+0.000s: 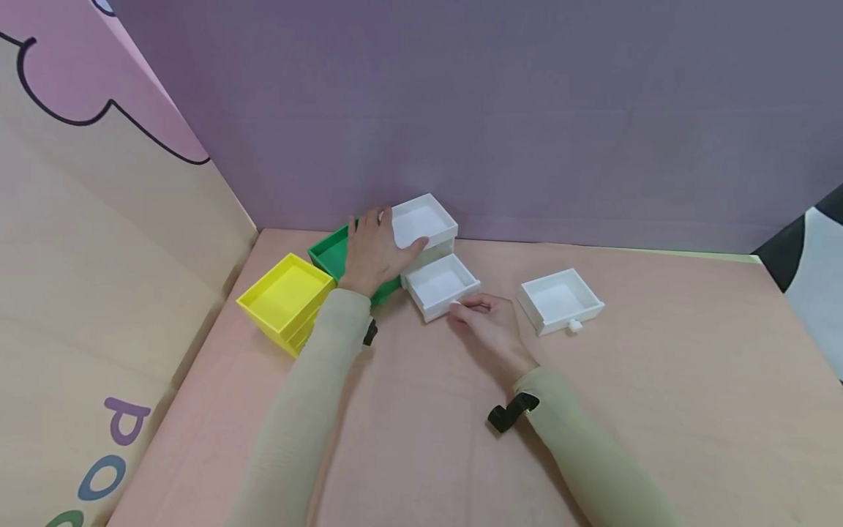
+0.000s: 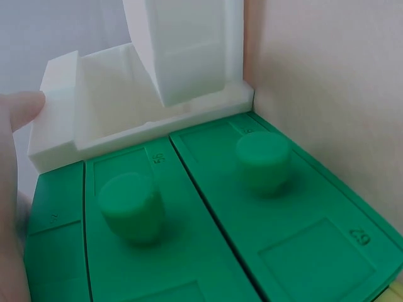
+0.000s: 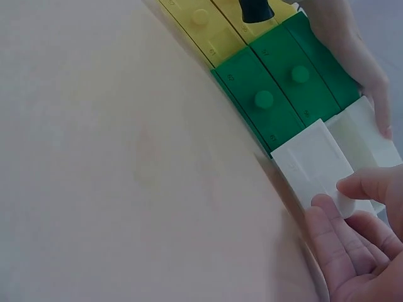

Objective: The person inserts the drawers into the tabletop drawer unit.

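A small white drawer cabinet (image 1: 424,220) stands beside a green drawer cabinet (image 1: 331,252). From its lower part a white drawer (image 1: 440,282) sticks out at the front. My right hand (image 1: 494,326) pinches the round knob (image 3: 344,205) on this drawer's front between thumb and fingers. My left hand (image 1: 377,255) rests across the tops of the green and white cabinets, fingers extended, its thumb (image 2: 26,108) against the white frame. In the left wrist view the green drawer fronts (image 2: 315,251) show round knobs.
To the left, touching or close to the green one, stands a yellow drawer cabinet (image 1: 287,287). A separate white drawer (image 1: 561,298) with a knob lies on the pink tabletop (image 1: 658,395) at the right. A purple-grey wall panel (image 1: 494,124) rises behind.
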The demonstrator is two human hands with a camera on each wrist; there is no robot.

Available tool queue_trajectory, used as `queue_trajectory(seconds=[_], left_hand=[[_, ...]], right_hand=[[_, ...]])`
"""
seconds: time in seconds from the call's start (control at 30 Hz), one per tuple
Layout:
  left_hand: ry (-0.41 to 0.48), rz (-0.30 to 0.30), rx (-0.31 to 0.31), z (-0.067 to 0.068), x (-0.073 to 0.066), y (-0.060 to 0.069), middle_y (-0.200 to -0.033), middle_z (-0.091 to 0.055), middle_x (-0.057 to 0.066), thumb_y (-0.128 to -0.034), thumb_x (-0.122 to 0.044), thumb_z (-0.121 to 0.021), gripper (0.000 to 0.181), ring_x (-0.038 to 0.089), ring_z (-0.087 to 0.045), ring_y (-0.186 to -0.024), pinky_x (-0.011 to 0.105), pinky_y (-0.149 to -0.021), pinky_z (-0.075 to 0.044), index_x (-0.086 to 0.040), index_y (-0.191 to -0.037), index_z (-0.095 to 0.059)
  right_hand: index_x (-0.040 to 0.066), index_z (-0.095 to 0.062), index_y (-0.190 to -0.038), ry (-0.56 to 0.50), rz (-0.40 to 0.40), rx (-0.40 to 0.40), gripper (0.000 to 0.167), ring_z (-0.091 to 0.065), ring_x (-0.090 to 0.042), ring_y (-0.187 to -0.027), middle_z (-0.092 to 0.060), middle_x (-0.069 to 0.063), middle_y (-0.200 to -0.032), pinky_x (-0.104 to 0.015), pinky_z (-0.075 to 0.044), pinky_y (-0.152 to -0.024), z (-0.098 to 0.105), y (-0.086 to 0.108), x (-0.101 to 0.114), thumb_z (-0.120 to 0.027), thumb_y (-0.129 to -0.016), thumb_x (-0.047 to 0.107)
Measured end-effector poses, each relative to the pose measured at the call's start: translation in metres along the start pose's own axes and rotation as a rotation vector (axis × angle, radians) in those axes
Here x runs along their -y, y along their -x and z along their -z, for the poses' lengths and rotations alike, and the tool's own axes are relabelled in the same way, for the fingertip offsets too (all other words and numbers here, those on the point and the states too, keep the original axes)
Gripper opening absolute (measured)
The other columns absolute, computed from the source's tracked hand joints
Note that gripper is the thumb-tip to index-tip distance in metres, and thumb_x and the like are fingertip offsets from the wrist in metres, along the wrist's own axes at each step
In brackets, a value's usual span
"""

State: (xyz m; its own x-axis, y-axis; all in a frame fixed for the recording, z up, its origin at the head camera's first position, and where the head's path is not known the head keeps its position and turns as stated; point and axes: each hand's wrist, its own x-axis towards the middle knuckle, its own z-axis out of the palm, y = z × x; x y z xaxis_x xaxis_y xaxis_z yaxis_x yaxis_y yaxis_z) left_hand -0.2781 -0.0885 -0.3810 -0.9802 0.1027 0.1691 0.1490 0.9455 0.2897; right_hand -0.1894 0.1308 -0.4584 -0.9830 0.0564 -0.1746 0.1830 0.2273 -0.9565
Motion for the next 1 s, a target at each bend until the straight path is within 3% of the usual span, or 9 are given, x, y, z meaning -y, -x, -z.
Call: queue_trajectory(seconds=[0.43,1.0], left_hand=[[0.020,0.006,0.002,0.001,-0.001,0.001,-0.162,-0.046,0.019,-0.0970,-0.072,-0.053,0.096,0.035,-0.040,-0.154,0.060,-0.133,-0.018,-0.002,-0.161,-0.038],[0.006,0.020,0.007,0.001,0.001,0.002,-0.164,-0.044,0.019,-0.0967,-0.073,-0.052,0.097,0.034,-0.038,-0.155,0.059,-0.133,-0.018,-0.003,-0.162,-0.037]], right_hand=[[-0.003,-0.077,-0.110,-0.084,-0.001,-0.008,0.025,-0.075,-0.003,-0.076,-0.083,-0.006,-0.089,-0.017,-0.060,-0.074,-0.011,-0.008,0.002,-0.080,-0.092,0.013],[-0.004,-0.075,-0.116,-0.108,-0.021,0.008,0.028,-0.077,-0.007,-0.081,-0.082,-0.016,-0.103,-0.021,-0.063,-0.079,-0.019,-0.011,0.003,-0.079,-0.095,0.013]])
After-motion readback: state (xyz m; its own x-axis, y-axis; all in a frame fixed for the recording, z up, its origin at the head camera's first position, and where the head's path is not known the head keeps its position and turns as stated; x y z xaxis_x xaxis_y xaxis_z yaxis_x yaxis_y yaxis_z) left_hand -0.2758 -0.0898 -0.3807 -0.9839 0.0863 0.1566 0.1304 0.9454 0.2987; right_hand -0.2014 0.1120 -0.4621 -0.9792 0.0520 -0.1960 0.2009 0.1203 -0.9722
